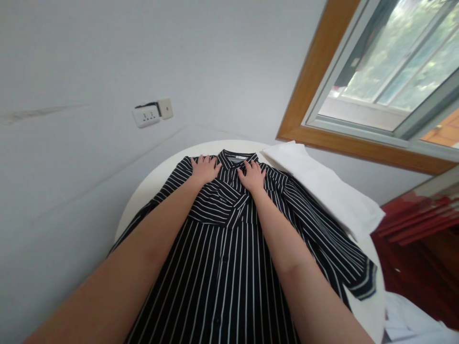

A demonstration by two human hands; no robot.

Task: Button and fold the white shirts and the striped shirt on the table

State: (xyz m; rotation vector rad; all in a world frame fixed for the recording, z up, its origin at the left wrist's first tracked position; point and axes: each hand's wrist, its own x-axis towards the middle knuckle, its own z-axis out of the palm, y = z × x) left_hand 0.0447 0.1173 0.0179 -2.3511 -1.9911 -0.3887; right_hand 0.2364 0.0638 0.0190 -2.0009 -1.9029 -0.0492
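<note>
A black shirt with white stripes [222, 248] lies spread out, front up, its collar at the far end. My left hand [205, 169] rests flat on the shirt's shoulder, left of the collar, with its fingers spread. On the other side of the collar, my right hand [253, 176] presses on the cloth near the collar's edge, fingers apart. Neither hand grips the fabric as far as I can see. One sleeve stretches out toward the lower right; the other runs down the left side, partly hidden by my left forearm.
Under the shirt is a round white table [143, 184] against the wall. A folded white cloth [326, 186] lies along its right edge. A wall socket [146, 116] is at the left, a wood-framed window [390, 62] at the right. More white fabric [412, 315] sits at the lower right.
</note>
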